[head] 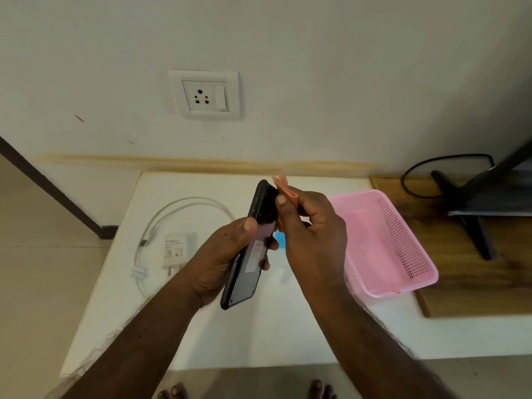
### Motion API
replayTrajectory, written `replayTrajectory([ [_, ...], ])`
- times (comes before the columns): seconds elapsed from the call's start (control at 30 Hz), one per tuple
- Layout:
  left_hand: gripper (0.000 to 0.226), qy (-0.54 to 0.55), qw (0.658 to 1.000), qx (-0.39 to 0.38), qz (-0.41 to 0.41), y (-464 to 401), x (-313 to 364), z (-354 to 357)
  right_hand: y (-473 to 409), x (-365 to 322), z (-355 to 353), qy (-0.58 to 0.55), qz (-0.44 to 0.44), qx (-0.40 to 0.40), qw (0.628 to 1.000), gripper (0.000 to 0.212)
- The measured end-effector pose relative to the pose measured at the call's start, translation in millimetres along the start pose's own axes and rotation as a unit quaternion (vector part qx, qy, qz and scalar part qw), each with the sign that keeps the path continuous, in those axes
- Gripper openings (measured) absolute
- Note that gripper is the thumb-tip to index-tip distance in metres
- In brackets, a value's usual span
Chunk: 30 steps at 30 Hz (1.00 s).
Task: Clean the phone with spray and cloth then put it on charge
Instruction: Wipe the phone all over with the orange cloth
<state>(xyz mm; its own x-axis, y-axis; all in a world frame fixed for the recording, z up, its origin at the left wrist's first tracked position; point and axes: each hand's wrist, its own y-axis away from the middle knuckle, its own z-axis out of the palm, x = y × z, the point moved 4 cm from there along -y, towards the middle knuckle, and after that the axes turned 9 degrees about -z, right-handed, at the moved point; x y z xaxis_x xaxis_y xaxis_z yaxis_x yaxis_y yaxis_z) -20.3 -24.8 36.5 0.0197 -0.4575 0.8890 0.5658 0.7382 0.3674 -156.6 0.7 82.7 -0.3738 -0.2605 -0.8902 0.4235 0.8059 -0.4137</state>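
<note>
Phone [250, 249] gripped in left hand [221, 263], cloth [283, 187] pinched in right hand [313, 226], beside basket [403, 246].

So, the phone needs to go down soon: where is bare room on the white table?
Free: the near strip of the white table, below both hands. Crowded: left by the charger and its cable, right by the pink basket.

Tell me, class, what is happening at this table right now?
A person holds a dark phone on edge in the left hand and presses a folded orange cloth against its upper end with the right hand. The white charger and its cable lie unplugged on the white table, below the wall socket. A pink basket sits to the right.
</note>
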Motion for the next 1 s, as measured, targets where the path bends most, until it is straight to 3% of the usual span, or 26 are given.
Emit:
replayTrajectory([
  [0.17, 0.074, 0.035, 0.999, 0.014, -0.003, 0.8, 2.7, -3.0, 0.1, -0.8, 4.9, -0.081, 0.015, -0.039, 0.996, 0.016],
  [0.27, 0.083, 0.057, 0.998, 0.027, -0.013, 0.1, 4.3, -7.9, -8.8, 7.3, -4.6, -0.135, 0.084, 0.024, 0.987, 0.023],
  [0.4, 0.083, 0.08, 0.996, 0.022, -0.013, 0.1, 5.8, -10.8, -16.4, 18.2, -21.1, -0.08, 0.118, 0.095, 0.985, 0.016],
  [0.5, 0.086, 0.082, 0.996, 0.024, -0.004, 1.1, 8.2, -11.1, -19.2, 18.6, -25.9, -0.029, 0.098, 0.099, 0.99, 0.013],
  [0.6, 0.087, 0.056, 0.998, 0.028, -0.002, 2.5, 8.3, -5.4, -12.2, 17.3, -13.8, -0.029, 0.078, 0.043, 0.996, 0.008],
  [0.9, 0.069, 0.049, 0.998, 0.003, -0.027, 0.0, 4.2, 6.7, 6.8, -3.6, 6.1, -0.036, -0.044, -0.035, 0.998, 0.027],
  [1.0, 0.069, 0.075, 0.997, -0.001, -0.032, -2.9, -0.4, 5.3, 10.5, -11.7, 9.4, -0.015, -0.127, -0.046, 0.991, 0.032],
])
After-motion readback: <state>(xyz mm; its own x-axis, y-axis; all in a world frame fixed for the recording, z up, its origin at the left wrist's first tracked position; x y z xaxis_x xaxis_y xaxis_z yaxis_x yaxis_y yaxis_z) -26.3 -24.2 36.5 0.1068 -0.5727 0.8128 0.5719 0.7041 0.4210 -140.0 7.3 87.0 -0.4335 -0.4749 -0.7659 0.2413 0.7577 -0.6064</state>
